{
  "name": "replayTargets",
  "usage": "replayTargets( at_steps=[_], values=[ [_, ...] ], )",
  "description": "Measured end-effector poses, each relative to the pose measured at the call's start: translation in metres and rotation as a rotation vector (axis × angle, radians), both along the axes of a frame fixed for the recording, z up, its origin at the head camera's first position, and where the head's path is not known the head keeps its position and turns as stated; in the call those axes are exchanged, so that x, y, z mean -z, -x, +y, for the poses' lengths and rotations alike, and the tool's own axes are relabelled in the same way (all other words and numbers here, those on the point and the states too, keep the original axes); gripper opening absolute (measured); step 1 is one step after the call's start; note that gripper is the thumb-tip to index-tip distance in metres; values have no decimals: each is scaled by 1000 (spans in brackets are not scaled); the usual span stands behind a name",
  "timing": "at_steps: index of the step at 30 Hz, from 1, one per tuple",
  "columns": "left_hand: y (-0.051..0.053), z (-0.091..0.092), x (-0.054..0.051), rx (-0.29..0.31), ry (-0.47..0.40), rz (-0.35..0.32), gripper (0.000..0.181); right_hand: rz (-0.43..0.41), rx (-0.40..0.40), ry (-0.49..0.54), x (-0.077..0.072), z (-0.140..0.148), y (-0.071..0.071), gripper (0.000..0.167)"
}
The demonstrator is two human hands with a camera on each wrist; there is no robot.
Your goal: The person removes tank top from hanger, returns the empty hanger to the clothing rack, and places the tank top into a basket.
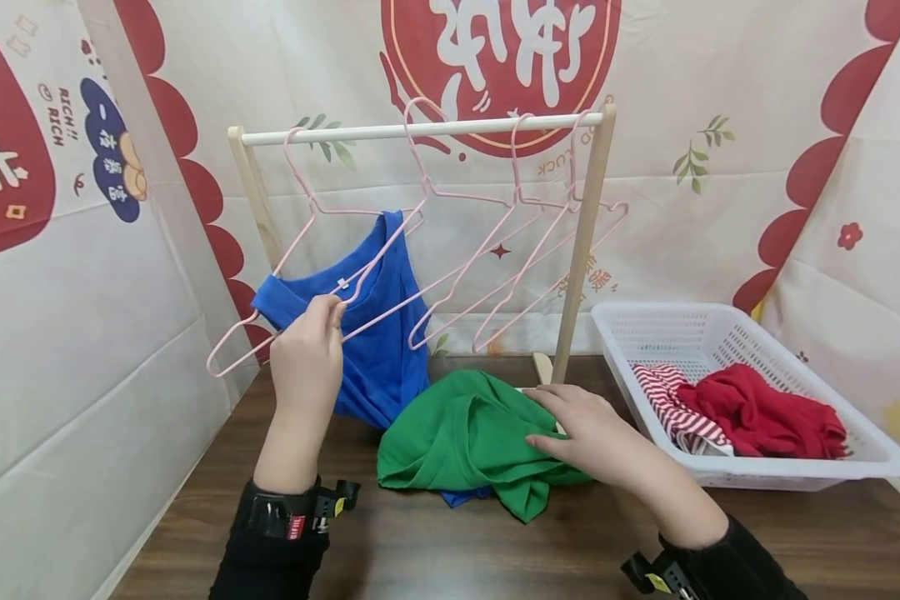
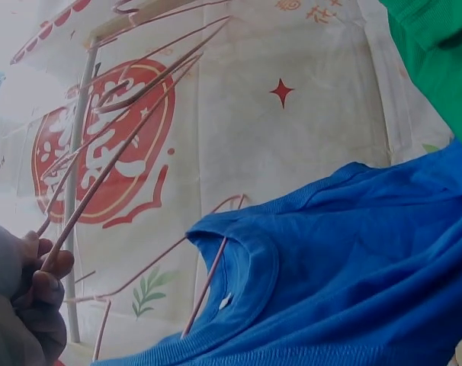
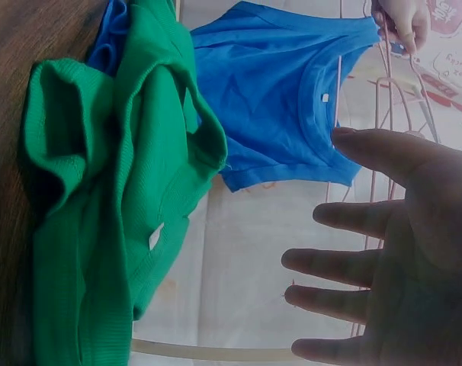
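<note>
A blue garment (image 1: 390,333) hangs on a pink hanger at the rack's left; its neckline and tag show in the left wrist view. In front of it my left hand (image 1: 307,358) pinches the wire of another pink hanger (image 1: 390,310), whose hook is at the rail. A green garment (image 1: 465,433) lies crumpled on the table, a bit of blue cloth under its front edge. My right hand (image 1: 596,433) is at the green garment's right side, fingers spread; in the right wrist view the hand (image 3: 414,252) holds nothing. Whether it touches the cloth, I cannot tell.
A rack with a white rail (image 1: 465,127) and wooden posts stands at the back, more pink hangers (image 1: 528,267) on its right part. At the right, a white basket (image 1: 780,479) holds a red garment (image 1: 765,412) and a red-and-white striped one (image 1: 675,404).
</note>
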State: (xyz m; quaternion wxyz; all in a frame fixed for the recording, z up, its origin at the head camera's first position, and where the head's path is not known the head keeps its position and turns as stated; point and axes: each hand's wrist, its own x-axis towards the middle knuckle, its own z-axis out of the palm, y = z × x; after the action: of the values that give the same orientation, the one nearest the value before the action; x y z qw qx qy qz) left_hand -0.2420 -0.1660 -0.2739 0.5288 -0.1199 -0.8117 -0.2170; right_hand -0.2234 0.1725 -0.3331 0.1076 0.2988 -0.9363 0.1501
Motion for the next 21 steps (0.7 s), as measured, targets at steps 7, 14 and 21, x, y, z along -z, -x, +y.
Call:
replayTargets(
  at_steps=[7,14,21],
  values=[
    [6,10,-3,-9,21,-39,22,-26,6,-3,2,-2,-1,59],
    [13,19,-4,-3,53,-60,20,-29,1,1,5,-3,-3,58],
    [16,26,-4,-14,68,-32,21,-42,-2,15,7,-8,-1,59]
  ],
)
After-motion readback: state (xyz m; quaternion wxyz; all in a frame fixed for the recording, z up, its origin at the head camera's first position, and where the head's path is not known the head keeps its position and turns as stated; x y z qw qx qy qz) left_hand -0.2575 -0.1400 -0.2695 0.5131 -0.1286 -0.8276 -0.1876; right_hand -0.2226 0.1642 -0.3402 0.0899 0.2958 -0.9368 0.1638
